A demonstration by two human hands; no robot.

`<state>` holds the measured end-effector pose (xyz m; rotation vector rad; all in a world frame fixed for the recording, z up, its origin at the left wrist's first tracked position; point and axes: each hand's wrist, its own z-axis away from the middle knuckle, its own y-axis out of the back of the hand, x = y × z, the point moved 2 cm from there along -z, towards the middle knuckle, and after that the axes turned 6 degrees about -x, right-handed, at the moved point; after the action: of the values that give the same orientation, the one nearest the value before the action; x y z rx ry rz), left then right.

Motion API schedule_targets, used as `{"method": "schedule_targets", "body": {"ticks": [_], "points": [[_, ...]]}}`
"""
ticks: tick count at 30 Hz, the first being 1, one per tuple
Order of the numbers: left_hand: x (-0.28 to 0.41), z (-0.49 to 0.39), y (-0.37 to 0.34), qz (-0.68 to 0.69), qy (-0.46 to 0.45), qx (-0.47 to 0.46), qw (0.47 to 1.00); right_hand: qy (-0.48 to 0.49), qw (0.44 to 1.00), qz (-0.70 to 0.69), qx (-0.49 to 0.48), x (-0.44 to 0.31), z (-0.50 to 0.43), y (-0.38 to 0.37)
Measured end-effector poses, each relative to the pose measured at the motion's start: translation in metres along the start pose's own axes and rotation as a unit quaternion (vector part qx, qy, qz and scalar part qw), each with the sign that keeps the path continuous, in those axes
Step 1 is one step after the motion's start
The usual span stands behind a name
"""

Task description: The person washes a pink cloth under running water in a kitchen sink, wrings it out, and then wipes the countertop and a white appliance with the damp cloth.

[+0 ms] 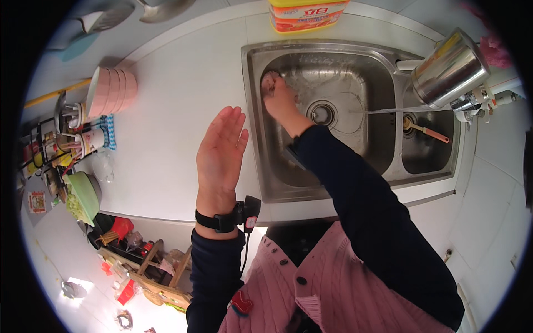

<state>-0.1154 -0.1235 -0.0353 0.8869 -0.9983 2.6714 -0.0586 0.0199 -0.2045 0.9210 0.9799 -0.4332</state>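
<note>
My right hand presses a crumpled pinkish cloth against the upper left corner of the large steel sink basin. Part of the cloth is hidden under the fingers. My left hand is held over the white countertop, left of the sink, with its palm up, fingers stretched out and nothing in it. Water runs from the faucet on the right into the large basin, near the drain.
A long-handled brush lies in the small basin. Beside the faucet is a steel cylinder. An orange-and-yellow tub stands behind the sink. Stacked pink bowls, a clear glass vessel and a green basin line the left side.
</note>
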Motion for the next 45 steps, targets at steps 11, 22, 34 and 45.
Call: {"method": "schedule_targets", "body": {"ticks": [11, 22, 34, 45], "points": [[-0.038, -0.003, -0.015, -0.113, 0.051, -0.048, 0.991, 0.11, 0.78, 0.27, -0.554, 0.015, 0.169, 0.065], [-0.066, 0.006, -0.015, -0.221, 0.146, -0.102, 0.959, -0.05, 0.641, 0.51, -0.571, 0.088, 0.138, 0.24], [-0.028, 0.028, 0.008, -0.183, 0.111, -0.101, 0.972, -0.053, 0.885, 0.133, -0.443, -0.028, 0.184, 0.076], [-0.04, 0.034, -0.004, -0.197, 0.119, -0.105, 0.967, 0.09, 0.89, 0.281, -0.348, -0.001, 0.21, 0.109]]}}
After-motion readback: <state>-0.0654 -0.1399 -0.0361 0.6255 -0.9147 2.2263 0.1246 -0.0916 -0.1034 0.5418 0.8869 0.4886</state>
